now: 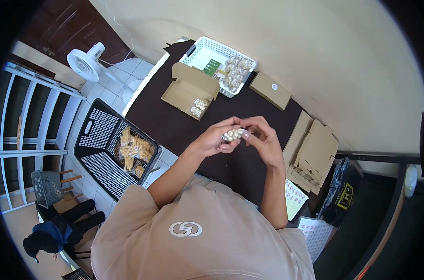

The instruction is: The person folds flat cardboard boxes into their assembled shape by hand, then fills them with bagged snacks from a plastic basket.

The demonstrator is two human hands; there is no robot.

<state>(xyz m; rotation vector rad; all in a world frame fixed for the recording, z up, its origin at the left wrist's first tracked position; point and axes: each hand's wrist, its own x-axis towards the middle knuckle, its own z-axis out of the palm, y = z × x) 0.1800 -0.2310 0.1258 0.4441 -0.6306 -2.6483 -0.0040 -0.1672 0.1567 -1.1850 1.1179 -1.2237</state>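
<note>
In front of my chest, above the dark table (pixel 151 109), I hold a small clear bag of pale, rounded pieces (pixel 232 135). My left hand (pixel 215 139) is closed around one side of it. On the other side, my right hand (pixel 264 140) pinches the bag's edge with thumb and fingers, partly hiding it. Just beyond my left hand an open cardboard box (pixel 177 95) contains a similar bag (pixel 199 107) in its near corner.
A white basket (pixel 219 43) holds several similar bags and a green card. To its right lies a closed box (pixel 270 91), then flattened cardboard (pixel 316 151) and sticker sheets (pixel 293 198). At left are a black crate (pixel 97 126) with packets, a fan (pixel 84 65) and another person (pixel 58 231).
</note>
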